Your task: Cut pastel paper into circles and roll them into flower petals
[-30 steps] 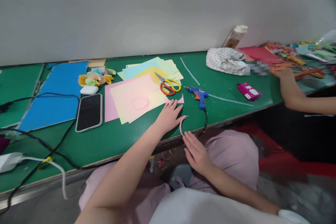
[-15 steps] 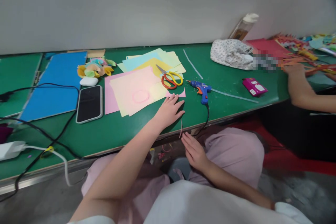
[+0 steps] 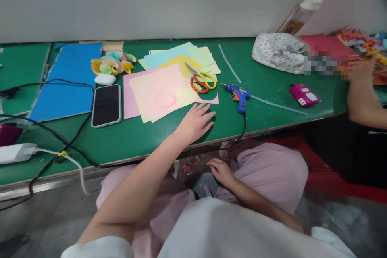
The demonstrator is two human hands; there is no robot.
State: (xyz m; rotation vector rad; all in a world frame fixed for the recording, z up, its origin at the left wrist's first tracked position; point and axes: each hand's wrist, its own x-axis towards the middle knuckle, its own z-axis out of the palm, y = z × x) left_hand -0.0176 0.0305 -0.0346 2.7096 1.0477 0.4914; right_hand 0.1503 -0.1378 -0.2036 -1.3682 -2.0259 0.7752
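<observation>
My left hand [image 3: 198, 123] is over the green table near its front edge, palm down, fingers spread and holding nothing. Just beyond its fingertips lies a pink paper scrap [image 3: 210, 98] with a curved cut-out. My right hand [image 3: 223, 172] hangs below the table edge above my lap, its fingers loosely bent, with nothing visible in them. Scissors [image 3: 202, 82] with one red and one yellow handle rest on a stack of coloured paper [image 3: 157, 86]. A faint pink ring [image 3: 165, 99] shows on the top sheet. To the right lies a blue glue gun [image 3: 240, 96] with a glue stick in its back.
On the left are a phone [image 3: 106, 107], a white case [image 3: 105, 79], paper petals [image 3: 113, 63], a blue board [image 3: 68, 84] and crossing cables. On the right are a purple pack [image 3: 305, 96], a patterned cloth pouch [image 3: 278, 52], a bottle [image 3: 302, 16] and another person's arm [image 3: 363, 92].
The thin pink strip that was at my right fingertips by the table edge is out of sight. My right hand has drawn down slightly, its fingers more bent. The view has shifted.
</observation>
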